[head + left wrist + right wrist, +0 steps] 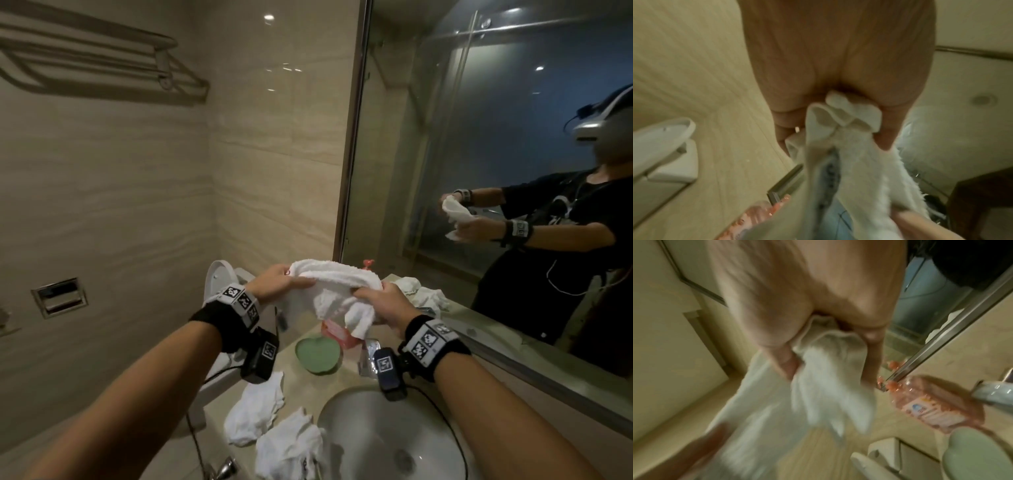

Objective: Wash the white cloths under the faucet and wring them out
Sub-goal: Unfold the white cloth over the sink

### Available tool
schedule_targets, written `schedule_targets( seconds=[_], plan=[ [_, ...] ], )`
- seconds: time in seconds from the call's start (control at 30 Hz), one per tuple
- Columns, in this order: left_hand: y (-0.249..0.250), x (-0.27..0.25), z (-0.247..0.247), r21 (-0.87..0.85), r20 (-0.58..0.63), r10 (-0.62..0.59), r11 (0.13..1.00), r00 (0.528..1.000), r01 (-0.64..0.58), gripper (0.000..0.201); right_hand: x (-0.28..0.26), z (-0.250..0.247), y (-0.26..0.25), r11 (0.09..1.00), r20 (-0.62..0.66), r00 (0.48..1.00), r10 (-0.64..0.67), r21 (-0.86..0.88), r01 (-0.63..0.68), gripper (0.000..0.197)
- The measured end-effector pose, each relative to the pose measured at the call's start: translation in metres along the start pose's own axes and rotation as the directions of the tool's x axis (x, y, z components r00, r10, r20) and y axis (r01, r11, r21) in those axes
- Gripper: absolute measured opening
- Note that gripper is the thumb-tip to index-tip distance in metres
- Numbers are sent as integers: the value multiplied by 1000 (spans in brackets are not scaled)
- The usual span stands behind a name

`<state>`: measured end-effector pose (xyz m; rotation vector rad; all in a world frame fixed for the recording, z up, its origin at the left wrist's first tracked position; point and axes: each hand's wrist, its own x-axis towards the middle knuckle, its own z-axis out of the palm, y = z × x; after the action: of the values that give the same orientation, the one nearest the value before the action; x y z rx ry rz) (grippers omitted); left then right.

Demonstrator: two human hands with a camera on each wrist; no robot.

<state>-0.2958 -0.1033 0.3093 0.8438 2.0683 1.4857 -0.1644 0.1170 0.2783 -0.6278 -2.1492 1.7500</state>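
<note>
A white terry cloth (337, 289) is stretched between both hands above the counter, left of the sink (383, 442). My left hand (279, 286) grips one end of the white cloth (851, 116), fingers curled round it. My right hand (380, 301) grips the other end of the cloth (830, 353), and a loose tail hangs below it. Two more crumpled white cloths (255, 409) (291, 445) lie on the counter left of the basin. Another white cloth (424, 294) lies by the mirror. The faucet (995, 391) shows at the right edge of the right wrist view.
A green round dish (318, 354) and a pink soap bottle (337, 330) stand on the counter below the hands. The mirror (496, 137) runs along the right. A toilet (219, 277) sits left of the counter. A towel rack (102, 65) hangs high on the tiled wall.
</note>
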Motion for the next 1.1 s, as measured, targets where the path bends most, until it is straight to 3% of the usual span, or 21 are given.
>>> schedule_targets(
  seconds=[0.07, 0.13, 0.23, 0.37, 0.5, 0.6, 0.67, 0.73, 0.77, 0.83, 0.87, 0.9, 0.97, 1.03, 1.1],
  plan=[
    [2, 5, 11, -68, -94, 20, 997, 995, -26, 35, -2, 18, -8, 997, -214, 975, -61, 37, 71, 19],
    [12, 10, 22, -67, -199, 21, 997, 980, -35, 48, -7, 44, -16, 982, -315, 934, -167, 26, 185, 24],
    [33, 15, 42, -96, -210, -56, 995, 976, 36, 77, -14, 78, -37, 959, -233, 933, -272, 19, 284, 33],
    [45, 10, 54, -308, -74, -47, 951, 996, 22, 65, -9, 75, -62, 976, -306, 933, -190, 39, 212, 46],
    [48, 3, 55, -255, -139, -50, 967, 989, 13, 56, -10, 84, -49, 964, -320, 911, -260, -33, 264, 52],
    [45, -3, 56, -288, -15, -33, 957, 999, 27, 59, -5, 68, -49, 974, -302, 926, -227, -95, 207, 58],
    [40, -9, 47, -74, 33, 4, 997, 999, -1, 61, -1, 50, -46, 956, -233, 945, -231, -237, 175, 58],
    [34, -11, 34, 330, 90, 70, 939, 994, -96, 50, 1, 33, -39, 897, -129, 965, -229, -413, 158, 58],
    [31, -11, 30, 536, 118, 67, 836, 991, -120, 50, 0, 26, -37, 856, -79, 975, -206, -497, 141, 63],
    [21, -11, 26, 842, 92, 24, 531, 995, -91, 63, -2, 12, -37, 808, 34, 992, -118, -578, 116, 81],
    [16, -9, 26, 914, 56, 28, 400, 998, -63, 68, -3, 7, -38, 791, 109, 990, -85, -597, 134, 90],
    [10, -6, 26, 941, 29, 52, 337, 998, -45, 68, -5, 4, -37, 762, 189, 980, -67, -624, 172, 97],
    [4, -2, 25, 929, 9, 86, 369, 996, -40, 61, -10, 2, -30, 642, 341, 939, -43, -711, 287, 97],
    [2, 2, 25, 882, 79, 102, 457, 992, -117, 56, -14, 2, -20, 483, 416, 906, -83, -778, 402, 74],
    [1, 6, 29, 837, 173, 148, 498, 974, -224, 44, -16, -4, -14, 406, 423, 887, -183, -789, 460, 44]
  ],
)
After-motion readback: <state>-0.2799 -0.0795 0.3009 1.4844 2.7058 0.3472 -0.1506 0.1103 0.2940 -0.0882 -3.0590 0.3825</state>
